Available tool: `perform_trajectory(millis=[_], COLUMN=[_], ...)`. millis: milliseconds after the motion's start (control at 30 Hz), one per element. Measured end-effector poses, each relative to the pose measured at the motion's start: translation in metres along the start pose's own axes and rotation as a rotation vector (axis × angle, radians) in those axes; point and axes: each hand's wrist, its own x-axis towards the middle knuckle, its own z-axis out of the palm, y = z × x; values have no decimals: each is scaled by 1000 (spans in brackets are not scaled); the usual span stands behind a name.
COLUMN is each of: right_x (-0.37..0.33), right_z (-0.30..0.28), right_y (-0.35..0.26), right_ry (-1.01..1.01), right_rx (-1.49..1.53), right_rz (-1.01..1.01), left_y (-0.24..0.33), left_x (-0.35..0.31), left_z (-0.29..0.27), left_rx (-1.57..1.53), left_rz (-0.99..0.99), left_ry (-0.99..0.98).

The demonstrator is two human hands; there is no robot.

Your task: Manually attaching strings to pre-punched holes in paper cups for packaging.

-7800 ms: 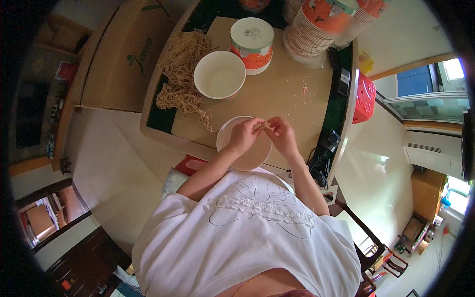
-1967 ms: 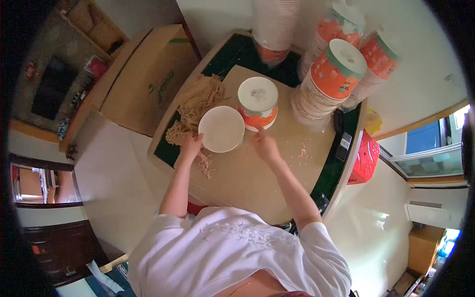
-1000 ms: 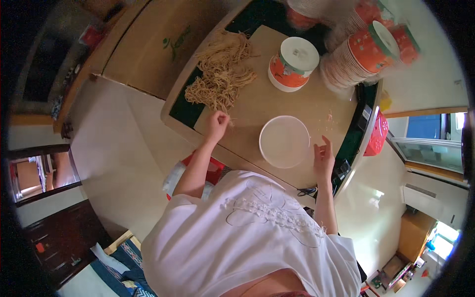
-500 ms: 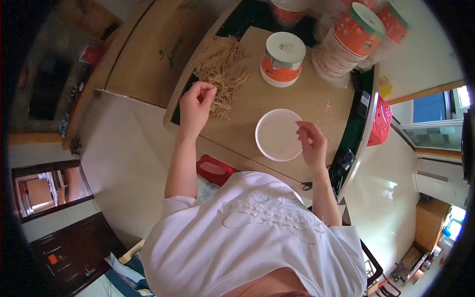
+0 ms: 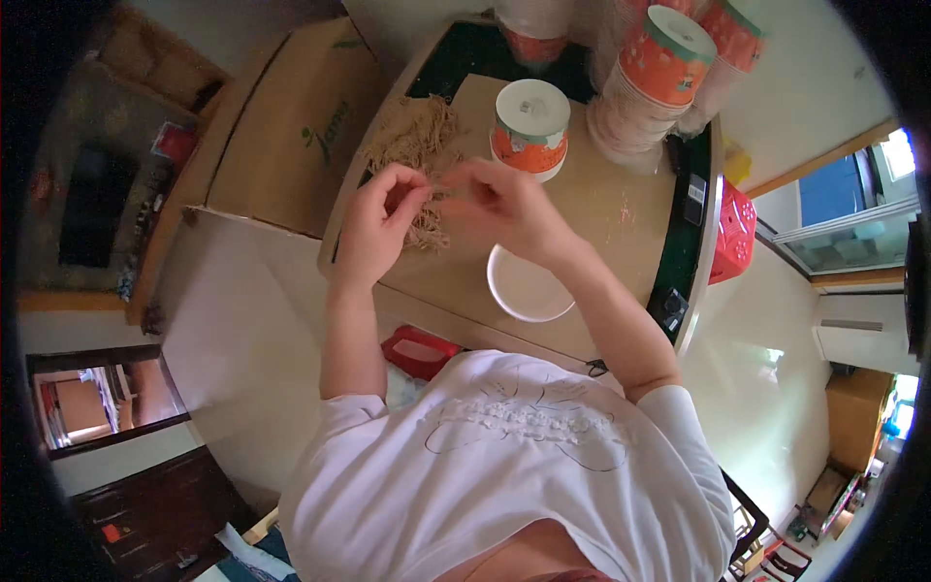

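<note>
A loose heap of tan, string-like strands [image 5: 419, 128] lies on the far left of the brown board. My left hand [image 5: 380, 221] is over its near edge, thumb and forefinger pinched together; whatever is between them is too small to make out. Close by, my right hand [image 5: 512, 209] reaches across to the left hand's fingertips, its thumb and forefinger apart and slightly blurred. Under my right wrist stands a round white bowl [image 5: 531, 283], partly covered by that hand and forearm. Behind it, an orange and green paper bowl [image 5: 529, 136] sits upside down.
Tall stacks of orange and white paper bowls [image 5: 658, 73] in plastic stand at the back right. A black device [image 5: 672, 308] lies at the table's right edge, near a red plastic basket [image 5: 734, 233]. Left of the table is a large cardboard box [image 5: 291, 136].
My right hand has moved left and away from the bowl, up to my left hand, and its fingers have parted. My left hand stays pinched near the strands. The view has shifted slightly.
</note>
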Motion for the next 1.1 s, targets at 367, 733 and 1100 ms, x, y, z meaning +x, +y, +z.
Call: perform_trajectory(millis=[367, 733, 1100], right_x=[-90, -136, -132], right_z=[-100, -66, -52], right_y=[-22, 10, 17], right_ry=[429, 176, 377], right_rx=[-254, 83, -121], right_rz=[153, 395, 63], left_y=[-2, 31, 47], left_x=[0, -5, -7], left_z=[41, 119, 119], left_rx=[-351, -293, -187], left_rz=[-272, -101, -47], left_ry=[-456, -590, -565])
